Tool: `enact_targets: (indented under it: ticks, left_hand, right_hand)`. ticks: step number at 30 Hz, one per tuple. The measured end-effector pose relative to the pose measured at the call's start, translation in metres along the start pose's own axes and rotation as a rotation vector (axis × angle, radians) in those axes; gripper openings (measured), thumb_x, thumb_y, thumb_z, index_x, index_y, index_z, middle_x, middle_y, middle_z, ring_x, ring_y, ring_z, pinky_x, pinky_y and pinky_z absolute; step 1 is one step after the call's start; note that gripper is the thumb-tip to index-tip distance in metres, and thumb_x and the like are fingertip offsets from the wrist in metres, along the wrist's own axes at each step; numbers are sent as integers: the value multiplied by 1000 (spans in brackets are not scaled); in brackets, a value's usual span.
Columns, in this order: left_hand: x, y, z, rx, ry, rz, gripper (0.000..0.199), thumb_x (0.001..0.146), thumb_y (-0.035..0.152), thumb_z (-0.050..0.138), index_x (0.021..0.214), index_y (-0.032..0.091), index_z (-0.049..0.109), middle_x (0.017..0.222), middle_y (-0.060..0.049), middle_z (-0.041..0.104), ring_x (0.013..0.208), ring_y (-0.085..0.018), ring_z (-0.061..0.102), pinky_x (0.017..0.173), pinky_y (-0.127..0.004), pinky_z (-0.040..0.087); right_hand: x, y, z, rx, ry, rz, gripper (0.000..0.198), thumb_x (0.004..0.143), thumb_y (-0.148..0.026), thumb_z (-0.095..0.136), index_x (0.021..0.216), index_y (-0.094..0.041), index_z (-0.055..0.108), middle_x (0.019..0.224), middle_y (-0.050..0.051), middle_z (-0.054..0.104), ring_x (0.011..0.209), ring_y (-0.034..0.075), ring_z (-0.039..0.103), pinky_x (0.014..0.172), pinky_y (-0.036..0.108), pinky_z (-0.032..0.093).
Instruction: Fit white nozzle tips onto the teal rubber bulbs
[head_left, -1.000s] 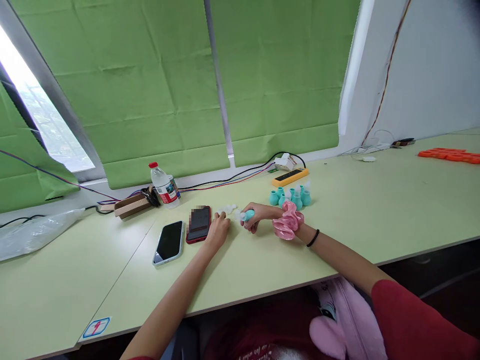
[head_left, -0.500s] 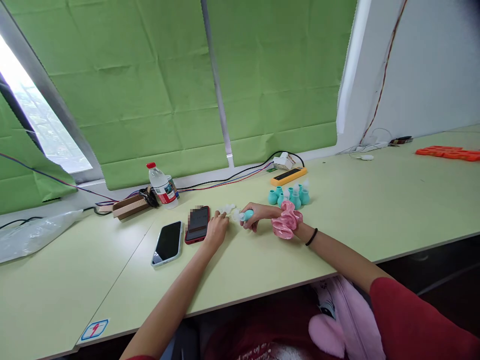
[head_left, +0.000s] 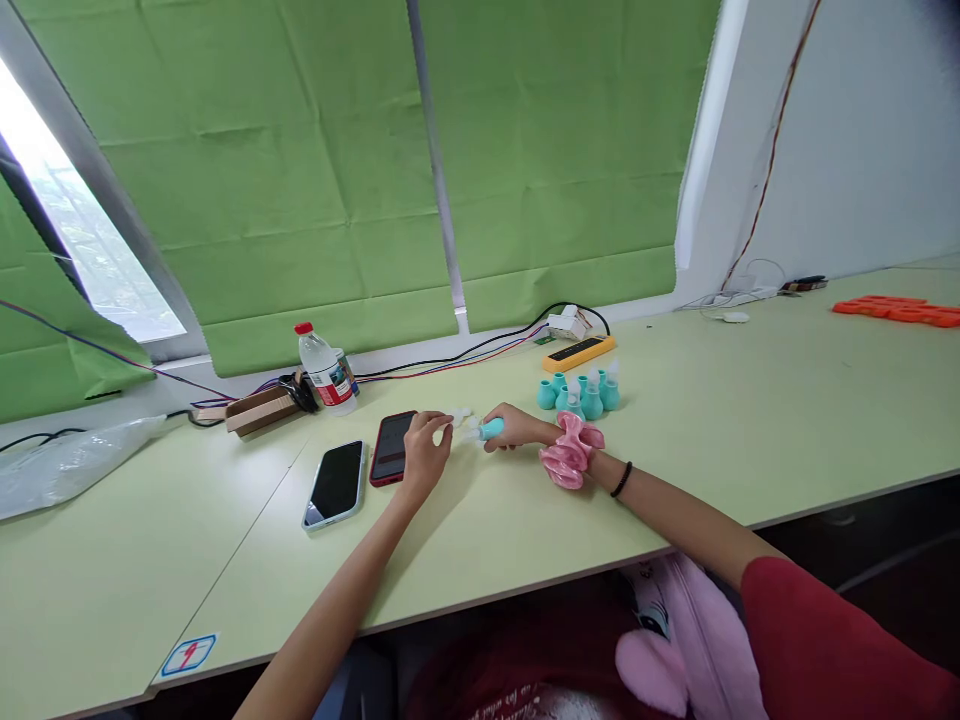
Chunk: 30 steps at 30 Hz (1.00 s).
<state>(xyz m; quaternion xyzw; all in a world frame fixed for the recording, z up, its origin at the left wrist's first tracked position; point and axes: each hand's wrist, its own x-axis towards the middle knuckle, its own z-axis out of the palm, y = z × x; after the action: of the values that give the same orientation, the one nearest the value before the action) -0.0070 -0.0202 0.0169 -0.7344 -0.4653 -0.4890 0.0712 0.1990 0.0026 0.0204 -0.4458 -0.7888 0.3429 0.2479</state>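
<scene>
My right hand [head_left: 514, 427] is closed around a teal squeeze bulb [head_left: 492, 429], with a clear tip [head_left: 473, 434] pointing left from it. To its left, my left hand [head_left: 427, 450] is raised a little, thumb and forefinger pinched at a small clear plastic piece [head_left: 456, 415]; the fingers partly hide it. Other clear pieces lie just beyond those fingertips and are hard to separate. Behind my right hand stand several teal bulbs [head_left: 592, 403] in a cluster, some with clear tips on top.
Left of my left hand lie a red-cased phone [head_left: 388, 455] and a light-cased phone [head_left: 337, 485]. Farther back are a water bottle [head_left: 328, 372], an open cardboard box [head_left: 261, 410], a yellow power strip [head_left: 579, 353] and cables. Orange parts [head_left: 896, 311] lie at the far right.
My left hand has lifted from the tabletop and shifted slightly left, its thumb and forefinger now in a pinch. My right hand still holds the teal bulb, almost in place.
</scene>
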Motion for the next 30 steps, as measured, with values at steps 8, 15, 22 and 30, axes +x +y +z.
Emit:
enact_targets:
  ticks: [8,15,22,30]
  left_hand:
    - [5,2,-5,-837,10,-530,29,61,33,63,79,12,56,80,-6,63,76,-16,58,70,-32,50]
    - [3,0,-4,-1097,-22,-690,28,55,28,69,73,10,56,71,-3,62,71,-15,60,79,-38,46]
    - [2,1,-5,-1074,-127,-752,36,51,23,72,81,7,60,71,-6,64,67,-14,60,77,-35,47]
    - [3,-11,-8,-928,-364,-690,40,56,27,68,88,5,60,62,-4,61,53,-10,55,55,-26,49]
  right_hand:
    - [46,-3,17,-7,133,-43,17,50,-25,60,52,-14,47,41,-4,46,35,6,42,34,16,30]
    - [43,0,20,-13,151,-42,17,52,-27,59,54,-14,48,44,-3,47,35,6,41,34,16,30]
    - [46,3,24,-107,190,-56,19,52,-30,59,53,-14,49,45,-4,46,41,6,39,39,17,25]
    - [40,0,23,-366,327,-184,13,53,-26,54,53,-14,52,47,-3,46,47,7,38,44,18,25]
